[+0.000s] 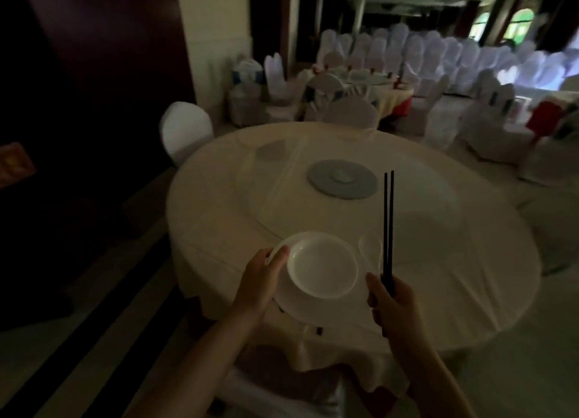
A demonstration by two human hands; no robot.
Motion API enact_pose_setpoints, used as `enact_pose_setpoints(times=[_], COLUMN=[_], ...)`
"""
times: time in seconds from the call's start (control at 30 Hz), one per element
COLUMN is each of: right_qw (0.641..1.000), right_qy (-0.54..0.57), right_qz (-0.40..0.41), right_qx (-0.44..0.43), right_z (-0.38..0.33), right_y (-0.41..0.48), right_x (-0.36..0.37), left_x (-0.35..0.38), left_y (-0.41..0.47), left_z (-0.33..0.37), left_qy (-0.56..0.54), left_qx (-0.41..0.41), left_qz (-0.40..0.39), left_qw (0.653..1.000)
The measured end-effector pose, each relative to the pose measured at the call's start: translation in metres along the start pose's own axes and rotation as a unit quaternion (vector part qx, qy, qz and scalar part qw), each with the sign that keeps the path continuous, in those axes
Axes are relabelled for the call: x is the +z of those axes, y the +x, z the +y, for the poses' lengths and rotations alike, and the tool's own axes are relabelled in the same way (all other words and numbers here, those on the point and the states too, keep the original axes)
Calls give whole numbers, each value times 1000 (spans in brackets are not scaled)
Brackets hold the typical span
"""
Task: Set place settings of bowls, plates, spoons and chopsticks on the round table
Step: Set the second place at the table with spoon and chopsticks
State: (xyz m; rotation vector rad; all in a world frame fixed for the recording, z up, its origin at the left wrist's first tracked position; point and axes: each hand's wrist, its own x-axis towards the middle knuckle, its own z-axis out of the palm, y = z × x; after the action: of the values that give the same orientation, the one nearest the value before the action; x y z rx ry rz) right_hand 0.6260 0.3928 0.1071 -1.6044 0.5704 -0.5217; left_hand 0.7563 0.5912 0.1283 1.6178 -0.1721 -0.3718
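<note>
Now our left hand [263,276] clamps the white plate [300,305] carrying a bowl [322,265] above the round table [438,261]'s near edge; our right hand [394,305] grips black chopsticks [388,229] and a white spoon [371,248].

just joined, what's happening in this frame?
A person is setting a place at the near edge of a round table in a dim banquet hall. The left hand grips the rim of a white bowl that sits on a white plate. The right hand holds a pair of black chopsticks pointing away from the person. A white spoon lies beside the bowl. Apart from a grey disc at its centre, no other settings show.
</note>
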Motion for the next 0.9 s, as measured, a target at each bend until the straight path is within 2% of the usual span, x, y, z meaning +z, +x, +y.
enact_pose_setpoints(times=[0.13,0.53,0.67,0.9], right_qw=[999,982,979,982], right_qy=[1,-29,-18,-7], right_qz=[-53,-186,-201,-188], right_qx=[-4,-14,-19,-9], right_z=[-9,-30,-33,-37], right_y=[11,83,119,207], right_x=[86,301,369,481], left_x=[-81,-256,-307,-384], left_y=[19,99,156,280], left_z=[-3,-9,-11,-3], left_qy=[2,-45,-25,-8], left_qx=[-12,-54,-57,-61], left_qz=[66,184,208,204], left_qw=[998,981,976,977])
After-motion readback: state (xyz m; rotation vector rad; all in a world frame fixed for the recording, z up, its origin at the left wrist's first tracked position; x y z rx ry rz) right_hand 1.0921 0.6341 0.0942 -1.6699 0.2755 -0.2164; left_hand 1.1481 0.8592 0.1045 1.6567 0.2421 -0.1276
